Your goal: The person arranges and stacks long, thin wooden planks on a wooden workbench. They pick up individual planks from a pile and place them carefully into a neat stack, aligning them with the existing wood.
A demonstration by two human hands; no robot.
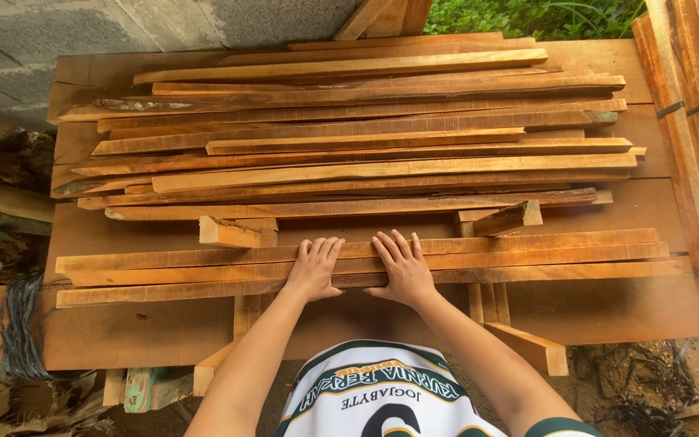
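Both palms lie flat, fingers spread, on the near bundle of long wooden slats (527,255): left hand (314,269) just beside right hand (402,268), gripping nothing. Pressing evenly would probably keep the strips aligned. Beyond the fingertips a loose pile of rough-sawn orange strips (366,137) covers the plank table (608,311)

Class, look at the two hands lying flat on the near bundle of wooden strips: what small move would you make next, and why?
Probably curl both hands' fingers over the strips. The left hand and right hand lie flat and open, side by side on the near strips, gripping nothing yet.
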